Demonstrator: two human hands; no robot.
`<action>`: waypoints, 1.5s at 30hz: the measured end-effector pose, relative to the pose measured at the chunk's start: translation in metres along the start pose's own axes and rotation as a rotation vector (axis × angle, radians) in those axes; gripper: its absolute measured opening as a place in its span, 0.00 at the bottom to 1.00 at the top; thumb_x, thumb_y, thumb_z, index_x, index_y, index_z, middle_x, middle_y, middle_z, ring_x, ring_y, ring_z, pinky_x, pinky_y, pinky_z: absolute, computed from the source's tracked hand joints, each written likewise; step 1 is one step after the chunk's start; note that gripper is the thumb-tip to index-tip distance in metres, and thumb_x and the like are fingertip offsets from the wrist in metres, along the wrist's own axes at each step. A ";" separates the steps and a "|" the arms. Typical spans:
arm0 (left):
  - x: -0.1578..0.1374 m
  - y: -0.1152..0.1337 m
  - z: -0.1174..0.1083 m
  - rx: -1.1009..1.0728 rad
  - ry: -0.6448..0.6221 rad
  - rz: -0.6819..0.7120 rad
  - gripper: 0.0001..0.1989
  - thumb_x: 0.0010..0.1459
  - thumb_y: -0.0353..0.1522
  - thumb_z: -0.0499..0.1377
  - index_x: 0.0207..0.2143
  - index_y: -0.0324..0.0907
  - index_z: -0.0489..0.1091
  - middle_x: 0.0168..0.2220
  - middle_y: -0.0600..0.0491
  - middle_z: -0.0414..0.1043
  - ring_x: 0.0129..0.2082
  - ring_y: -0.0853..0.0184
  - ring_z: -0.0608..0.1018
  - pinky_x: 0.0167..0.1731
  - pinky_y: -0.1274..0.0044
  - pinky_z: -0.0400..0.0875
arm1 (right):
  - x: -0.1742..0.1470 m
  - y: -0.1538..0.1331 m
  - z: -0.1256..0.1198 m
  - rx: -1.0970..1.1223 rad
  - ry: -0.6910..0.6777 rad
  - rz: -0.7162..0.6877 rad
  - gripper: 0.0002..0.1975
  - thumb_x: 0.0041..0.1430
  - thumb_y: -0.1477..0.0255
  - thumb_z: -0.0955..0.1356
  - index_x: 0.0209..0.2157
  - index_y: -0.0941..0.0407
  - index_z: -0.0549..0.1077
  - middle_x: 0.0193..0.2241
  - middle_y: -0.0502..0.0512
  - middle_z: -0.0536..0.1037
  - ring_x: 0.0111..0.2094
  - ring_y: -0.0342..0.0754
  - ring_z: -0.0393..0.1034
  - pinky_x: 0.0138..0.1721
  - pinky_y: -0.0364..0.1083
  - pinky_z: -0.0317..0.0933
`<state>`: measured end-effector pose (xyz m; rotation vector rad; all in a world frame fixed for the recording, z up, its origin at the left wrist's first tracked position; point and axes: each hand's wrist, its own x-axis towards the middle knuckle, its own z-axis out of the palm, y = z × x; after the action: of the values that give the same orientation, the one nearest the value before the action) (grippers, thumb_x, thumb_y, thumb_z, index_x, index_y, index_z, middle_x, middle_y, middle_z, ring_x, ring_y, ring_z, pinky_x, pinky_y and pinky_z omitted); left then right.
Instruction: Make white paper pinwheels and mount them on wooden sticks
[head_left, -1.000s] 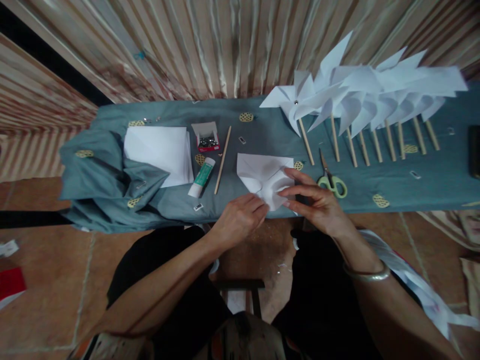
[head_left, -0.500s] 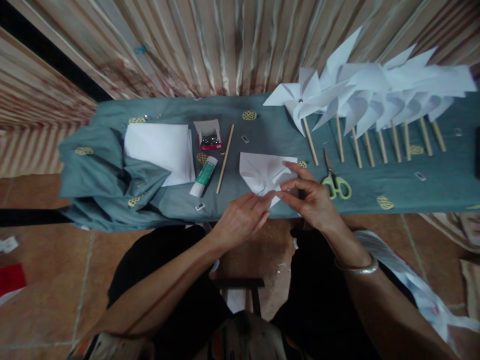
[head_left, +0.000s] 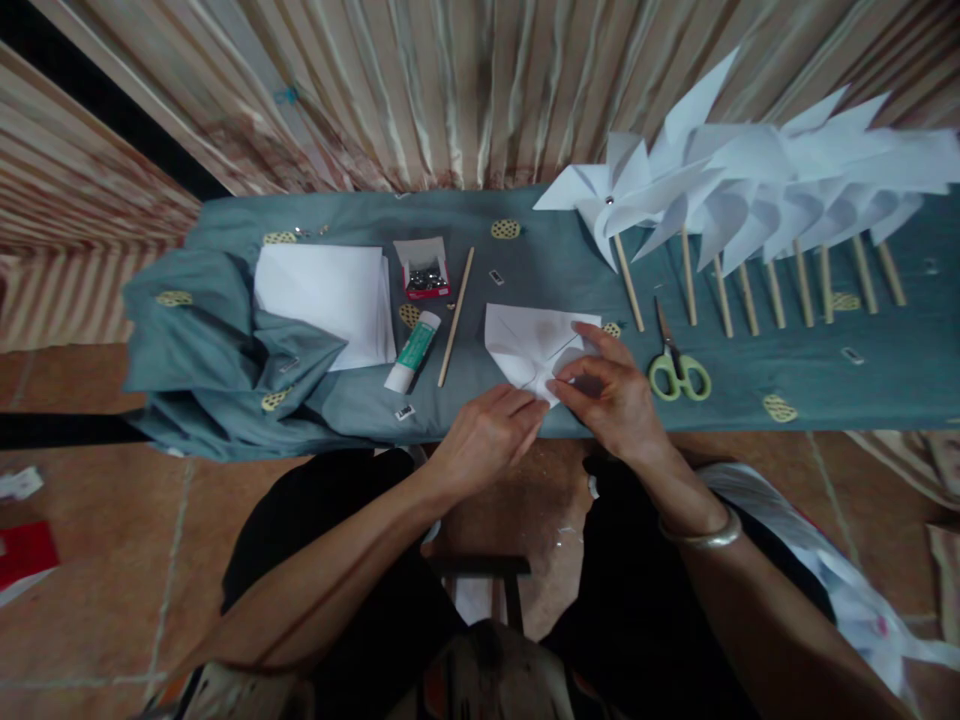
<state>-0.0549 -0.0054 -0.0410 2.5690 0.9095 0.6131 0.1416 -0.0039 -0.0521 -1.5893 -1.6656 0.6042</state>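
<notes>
A white paper sheet (head_left: 514, 325) lies near the table's front edge, cut from its corners, with flaps curling inward. My left hand (head_left: 491, 430) is closed at its near edge, fingertips pressed together on the paper. From the right, my right hand (head_left: 611, 390) pinches a paper flap between thumb and fingers, while one finger reaches along the sheet's right corner. Left of the paper lie a thin wooden stick (head_left: 456, 318) and a glue stick (head_left: 413, 352) with a green label. Green-handled scissors (head_left: 679, 375) lie right of my right hand, blades a little apart.
Several white paper pinwheels (head_left: 611, 185) on wooden sticks lie in a row at the back right. A small open box (head_left: 425, 278) holds shiny metal pins. A stack of white paper (head_left: 322, 295) sits at left beside bunched tablecloth (head_left: 195, 330). A pleated curtain (head_left: 450, 90) hangs behind.
My right thumb and fingers have drawn a paper flap inward toward the sheet's middle. My left hand stays at the near edge. The whole view has shifted slightly.
</notes>
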 end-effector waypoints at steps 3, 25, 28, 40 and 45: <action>0.000 0.000 0.000 -0.005 0.000 -0.003 0.10 0.66 0.27 0.52 0.45 0.36 0.71 0.40 0.48 0.76 0.40 0.65 0.77 0.41 0.73 0.76 | 0.000 -0.001 0.001 -0.010 0.002 0.010 0.05 0.52 0.66 0.73 0.26 0.51 0.76 0.59 0.54 0.70 0.62 0.60 0.61 0.64 0.64 0.52; 0.000 -0.002 0.002 -0.048 0.005 -0.032 0.10 0.66 0.28 0.52 0.45 0.37 0.72 0.40 0.48 0.77 0.40 0.65 0.78 0.42 0.72 0.76 | -0.003 -0.002 0.004 -0.024 0.034 0.035 0.04 0.51 0.67 0.73 0.27 0.51 0.76 0.58 0.53 0.71 0.61 0.60 0.61 0.63 0.64 0.53; 0.001 -0.002 0.001 -0.044 0.005 -0.029 0.10 0.66 0.28 0.52 0.44 0.37 0.73 0.40 0.48 0.77 0.40 0.64 0.78 0.42 0.72 0.76 | -0.003 -0.003 0.004 -0.029 0.032 0.038 0.04 0.52 0.68 0.72 0.27 0.51 0.76 0.58 0.55 0.70 0.62 0.61 0.61 0.64 0.64 0.52; 0.001 -0.002 0.001 -0.046 -0.011 -0.040 0.11 0.66 0.28 0.52 0.45 0.38 0.73 0.41 0.48 0.77 0.41 0.64 0.78 0.42 0.71 0.76 | -0.006 -0.006 0.005 -0.046 0.022 -0.007 0.01 0.55 0.69 0.71 0.31 0.49 0.77 0.59 0.51 0.69 0.63 0.60 0.58 0.64 0.63 0.53; 0.001 -0.002 0.002 -0.051 -0.005 -0.034 0.11 0.66 0.28 0.52 0.45 0.36 0.73 0.41 0.47 0.77 0.41 0.64 0.77 0.43 0.72 0.76 | -0.008 -0.009 0.005 -0.081 0.013 -0.079 0.05 0.58 0.70 0.69 0.36 0.47 0.78 0.60 0.47 0.67 0.64 0.58 0.57 0.66 0.62 0.53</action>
<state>-0.0544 -0.0035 -0.0432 2.5043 0.9218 0.6126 0.1313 -0.0117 -0.0498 -1.5721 -1.7545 0.4905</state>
